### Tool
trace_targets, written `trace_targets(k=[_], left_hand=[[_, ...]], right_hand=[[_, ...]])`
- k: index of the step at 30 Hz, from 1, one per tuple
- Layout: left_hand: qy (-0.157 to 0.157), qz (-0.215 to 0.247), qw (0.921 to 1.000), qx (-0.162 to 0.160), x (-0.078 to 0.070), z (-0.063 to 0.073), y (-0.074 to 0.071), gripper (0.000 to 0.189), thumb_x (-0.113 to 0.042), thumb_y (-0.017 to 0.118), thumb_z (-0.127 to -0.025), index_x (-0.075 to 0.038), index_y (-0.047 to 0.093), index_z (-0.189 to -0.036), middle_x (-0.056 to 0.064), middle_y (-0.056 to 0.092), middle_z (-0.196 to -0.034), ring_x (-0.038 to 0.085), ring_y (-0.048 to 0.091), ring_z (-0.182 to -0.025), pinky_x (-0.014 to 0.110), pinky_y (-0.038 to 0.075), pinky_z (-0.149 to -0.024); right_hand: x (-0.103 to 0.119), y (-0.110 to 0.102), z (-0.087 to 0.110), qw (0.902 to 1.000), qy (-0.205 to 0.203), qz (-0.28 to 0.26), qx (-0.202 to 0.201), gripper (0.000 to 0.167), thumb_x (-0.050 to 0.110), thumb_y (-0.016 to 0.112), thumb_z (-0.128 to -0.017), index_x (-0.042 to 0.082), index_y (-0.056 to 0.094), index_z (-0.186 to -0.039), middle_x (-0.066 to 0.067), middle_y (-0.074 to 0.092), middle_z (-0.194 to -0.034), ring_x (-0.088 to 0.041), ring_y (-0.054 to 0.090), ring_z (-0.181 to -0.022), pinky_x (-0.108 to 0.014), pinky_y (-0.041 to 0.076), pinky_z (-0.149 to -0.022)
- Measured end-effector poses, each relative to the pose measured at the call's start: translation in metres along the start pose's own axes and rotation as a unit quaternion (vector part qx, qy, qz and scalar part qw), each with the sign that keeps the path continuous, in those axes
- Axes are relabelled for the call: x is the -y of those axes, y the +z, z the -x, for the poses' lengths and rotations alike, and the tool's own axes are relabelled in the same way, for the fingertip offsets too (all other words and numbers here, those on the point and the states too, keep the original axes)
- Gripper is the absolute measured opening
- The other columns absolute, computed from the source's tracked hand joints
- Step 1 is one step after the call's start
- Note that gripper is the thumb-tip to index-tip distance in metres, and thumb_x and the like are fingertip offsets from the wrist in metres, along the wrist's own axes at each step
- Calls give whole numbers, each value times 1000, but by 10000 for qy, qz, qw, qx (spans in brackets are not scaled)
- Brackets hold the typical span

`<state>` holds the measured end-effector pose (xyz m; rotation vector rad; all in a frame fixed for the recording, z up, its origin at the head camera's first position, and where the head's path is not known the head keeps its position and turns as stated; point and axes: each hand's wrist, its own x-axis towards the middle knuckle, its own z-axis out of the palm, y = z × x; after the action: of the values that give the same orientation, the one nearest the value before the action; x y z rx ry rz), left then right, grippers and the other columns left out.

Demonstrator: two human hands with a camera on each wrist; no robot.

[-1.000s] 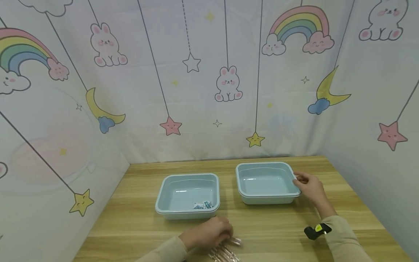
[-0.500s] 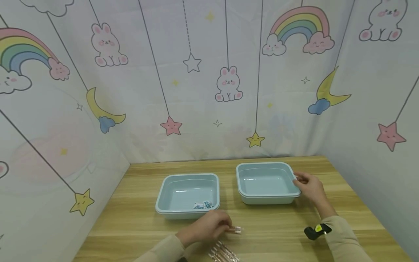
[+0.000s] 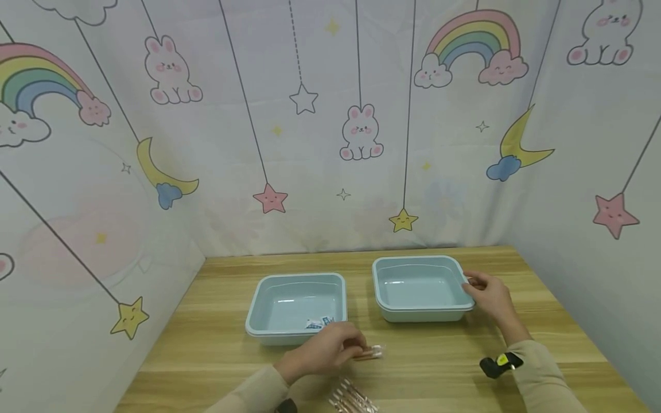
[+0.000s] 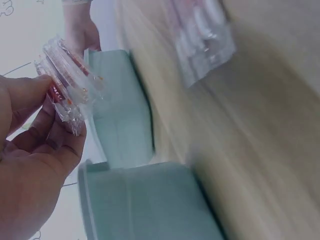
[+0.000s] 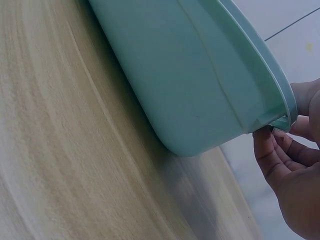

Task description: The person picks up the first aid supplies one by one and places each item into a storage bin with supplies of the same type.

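My left hand [image 3: 327, 349] pinches a clear plastic packet of slim reddish-brown sticks with whitish ends, like cotton swabs [image 3: 369, 353]. Between thumb and fingers in the left wrist view, the crinkled packet of cotton swabs [image 4: 67, 80] shows red-brown inside. More packed cotton swabs [image 3: 353, 397] lie on the table below that hand. Just behind the hand stands the left light-blue tub [image 3: 296, 280], with small white-and-blue packets [image 3: 315, 324] in its near right corner. My right hand [image 3: 490, 295] grips the rim of the right light-blue tub [image 3: 423, 314] at its right side.
Both tubs stand on a wood-grain table [image 3: 423, 373], with a narrow gap between them. A patterned cloth [image 3: 320, 229] walls off the back and both sides. A dark wrist camera [image 3: 501, 364] sits on the right sleeve.
My left hand has lifted the packet of cotton swabs off the pile and moved up and slightly back towards the left tub. The right hand stays on the right tub's rim.
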<state>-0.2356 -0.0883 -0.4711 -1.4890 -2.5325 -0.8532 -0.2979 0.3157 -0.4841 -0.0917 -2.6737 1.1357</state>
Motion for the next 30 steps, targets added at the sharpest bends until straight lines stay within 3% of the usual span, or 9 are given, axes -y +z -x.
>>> trace_targets(k=[5,10,19,30], left_hand=[[6,212,9997,-123,-2,-6,-12,3,-11,68,-90,-13,69,-92,-5,65,-84,-5,53,-76,9,47,-70],[68,118,9997,-194,1,-11,-21,3,-13,69,-90,-12,70,-94,-5,65,-84,-5,54,-77,10,48,-71],[-320,394,9984,-229,8,-16,-32,5,-16,66,-93,-16,69,-97,-7,66,-90,-4,59,-81,13,50,-75],[-378,521,9966,-521,11,-24,-45,5,-15,65,-94,-13,68,-98,-3,69,-93,1,62,-84,17,53,-76]], right_hand=[[0,0,0,10000,32,-66,46,42,23,62,-95,-1,59,-130,-22,67,-110,-30,63,-97,-20,49,-67],[0,-1,0,9999,48,-109,57,43,24,61,-96,-1,58,-130,-23,66,-112,-32,63,-99,-20,49,-67],[-3,0,0,10000,20,-76,45,42,24,62,-96,-1,59,-130,-23,66,-112,-33,63,-100,-20,49,-68],[-2,0,0,9999,5,-120,27,41,23,62,-96,-1,59,-129,-24,66,-112,-33,63,-100,-19,49,-68]])
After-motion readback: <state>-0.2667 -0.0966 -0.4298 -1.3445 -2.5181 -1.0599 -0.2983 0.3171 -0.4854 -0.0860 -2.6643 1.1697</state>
